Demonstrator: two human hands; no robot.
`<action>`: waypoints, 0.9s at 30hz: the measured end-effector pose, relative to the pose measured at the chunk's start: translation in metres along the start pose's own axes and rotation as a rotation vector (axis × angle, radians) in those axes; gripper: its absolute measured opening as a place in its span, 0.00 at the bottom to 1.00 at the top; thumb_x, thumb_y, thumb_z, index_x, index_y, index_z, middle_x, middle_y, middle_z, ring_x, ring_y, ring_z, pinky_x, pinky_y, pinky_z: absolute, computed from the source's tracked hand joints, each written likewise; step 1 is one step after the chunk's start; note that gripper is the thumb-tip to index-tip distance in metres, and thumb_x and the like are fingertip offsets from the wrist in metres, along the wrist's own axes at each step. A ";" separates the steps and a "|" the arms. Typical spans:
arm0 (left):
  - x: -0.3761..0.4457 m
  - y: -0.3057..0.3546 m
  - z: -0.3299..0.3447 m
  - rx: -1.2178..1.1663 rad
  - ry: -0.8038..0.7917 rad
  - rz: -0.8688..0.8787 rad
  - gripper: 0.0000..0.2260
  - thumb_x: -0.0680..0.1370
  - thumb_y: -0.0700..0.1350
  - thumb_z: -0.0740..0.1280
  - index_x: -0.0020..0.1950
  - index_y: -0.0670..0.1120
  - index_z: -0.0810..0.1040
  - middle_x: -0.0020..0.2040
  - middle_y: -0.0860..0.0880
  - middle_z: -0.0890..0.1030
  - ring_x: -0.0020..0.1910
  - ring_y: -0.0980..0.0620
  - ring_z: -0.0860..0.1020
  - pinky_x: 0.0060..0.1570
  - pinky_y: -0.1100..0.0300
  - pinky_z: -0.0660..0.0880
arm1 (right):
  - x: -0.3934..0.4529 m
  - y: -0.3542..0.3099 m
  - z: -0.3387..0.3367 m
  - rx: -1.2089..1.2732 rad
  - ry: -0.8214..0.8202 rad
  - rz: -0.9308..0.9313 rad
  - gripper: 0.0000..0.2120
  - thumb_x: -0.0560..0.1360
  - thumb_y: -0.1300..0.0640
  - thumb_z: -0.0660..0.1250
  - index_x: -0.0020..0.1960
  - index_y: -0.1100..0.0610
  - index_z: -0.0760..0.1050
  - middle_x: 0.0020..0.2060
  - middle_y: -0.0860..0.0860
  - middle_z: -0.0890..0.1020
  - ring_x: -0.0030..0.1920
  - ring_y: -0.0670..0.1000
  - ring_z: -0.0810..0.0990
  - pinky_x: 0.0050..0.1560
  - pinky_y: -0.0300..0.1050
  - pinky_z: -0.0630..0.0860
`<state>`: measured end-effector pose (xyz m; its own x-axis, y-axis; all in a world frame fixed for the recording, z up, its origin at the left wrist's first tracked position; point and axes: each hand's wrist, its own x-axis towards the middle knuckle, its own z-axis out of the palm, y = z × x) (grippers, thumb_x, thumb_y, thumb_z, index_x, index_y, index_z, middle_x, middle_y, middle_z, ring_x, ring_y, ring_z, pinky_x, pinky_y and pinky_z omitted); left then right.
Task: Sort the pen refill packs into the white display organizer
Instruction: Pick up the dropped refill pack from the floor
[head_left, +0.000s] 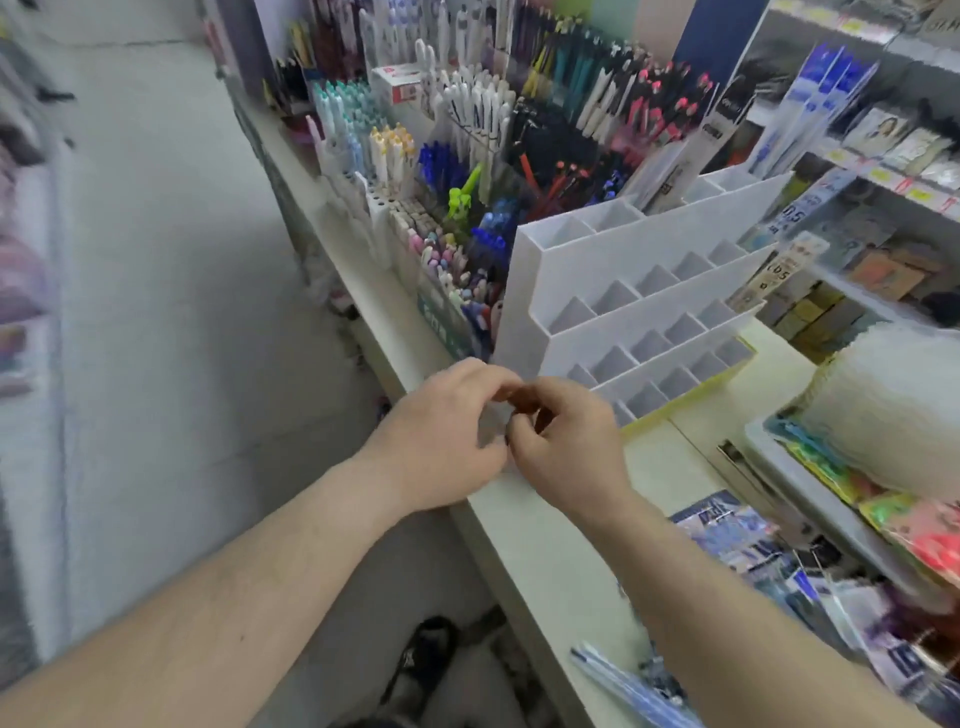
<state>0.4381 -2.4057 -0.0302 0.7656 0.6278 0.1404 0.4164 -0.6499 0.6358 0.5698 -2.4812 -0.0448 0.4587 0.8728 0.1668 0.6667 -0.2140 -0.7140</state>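
Both hands brought together over the near edge of the counter (524, 525), just in front of the low front corner of the white display organizer (639, 291). Left hand (441, 431) with fingers curled inward, fingertips meeting those of the right hand (566, 441), likewise curled; something small perhaps pinched between them, but too blurred and too hidden to tell what, or whether anything is held at all. Organizer standing upright on the counter, stepped in tiers rising toward the back, each tier split into a row of open-topped compartments; long axis running from near left to far right, compartments in view holding nothing visible. Pen refill packs (727, 525) lying flat in a loose heap on the counter at lower right, beside and partly under the right forearm, well apart from the organizer; blue-and-white printed packets, overlapping at mixed angles. More long narrow blue packs (623, 680) at the counter's near edge, long axis running from upper left to lower right. Racks of upright pens (467, 130) crowded behind and left of the organizer. A white mesh-like bundle (893, 395) at far right, above colourful packets.
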 end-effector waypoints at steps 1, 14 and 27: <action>-0.010 -0.010 0.003 0.047 -0.041 -0.057 0.21 0.74 0.45 0.68 0.67 0.54 0.73 0.59 0.57 0.74 0.58 0.57 0.73 0.58 0.57 0.73 | -0.004 0.000 0.009 -0.133 -0.109 -0.029 0.16 0.69 0.56 0.65 0.56 0.52 0.82 0.49 0.51 0.82 0.50 0.54 0.80 0.49 0.48 0.77; -0.118 -0.196 0.036 0.155 -0.352 -0.615 0.32 0.72 0.52 0.67 0.75 0.49 0.66 0.73 0.48 0.67 0.74 0.45 0.64 0.70 0.49 0.66 | -0.029 0.021 0.187 -0.446 -0.760 -0.092 0.28 0.75 0.47 0.66 0.72 0.56 0.66 0.72 0.55 0.64 0.68 0.60 0.69 0.63 0.54 0.73; -0.113 -0.427 0.122 0.104 -0.529 -0.648 0.30 0.76 0.51 0.67 0.77 0.50 0.62 0.75 0.48 0.64 0.75 0.46 0.60 0.71 0.51 0.62 | 0.009 0.135 0.439 -0.532 -0.966 0.347 0.28 0.77 0.52 0.66 0.74 0.57 0.64 0.75 0.59 0.62 0.74 0.61 0.64 0.71 0.53 0.66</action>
<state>0.2334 -2.2515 -0.4104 0.4780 0.6237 -0.6185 0.8756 -0.2830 0.3914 0.4061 -2.3091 -0.4379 0.1781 0.6536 -0.7355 0.8614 -0.4649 -0.2046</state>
